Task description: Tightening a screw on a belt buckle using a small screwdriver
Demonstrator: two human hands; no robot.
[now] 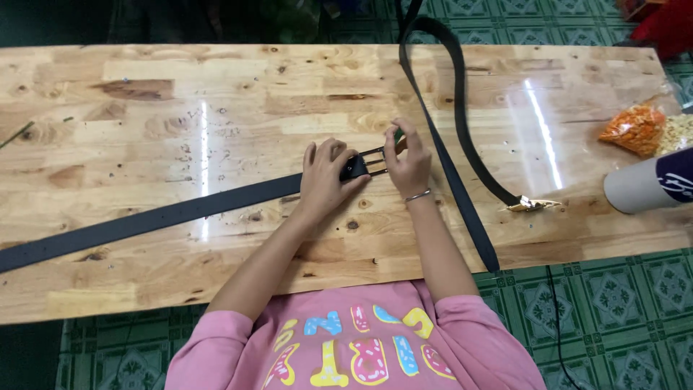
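You are at the buckle end of the black belt (180, 209), which lies flat across the wooden table (216, 94) and runs off to your left. Your left hand (323, 177) presses down on the strap just behind the buckle, fingers curled over the leather with the thumb set against the dark end of it, so it is closed on the belt and pinning it. Your right hand (408, 162) pinches the metal buckle frame (374, 162) between fingertips and thumb, and something small and green shows at its fingertips (too small to tell what it is).

By my reading, the step in hand is work on the buckle itself, fitting or adjusting it at the strap's end, with the left hand as the clamp and the right doing the fine part. The next move, as I judge it, calls for a steady hold from the left hand so the strap does not slide on the glossy wood, and a small, precise turn or push from the right fingers at the frame.

A second black belt (451, 123) loops over the far edge of the table and back, close beside your right wrist, with a gold-coloured buckle (533, 205) at one end. Further right sit a bag of orange snacks (634, 128) and a cardboard tube (639, 188).
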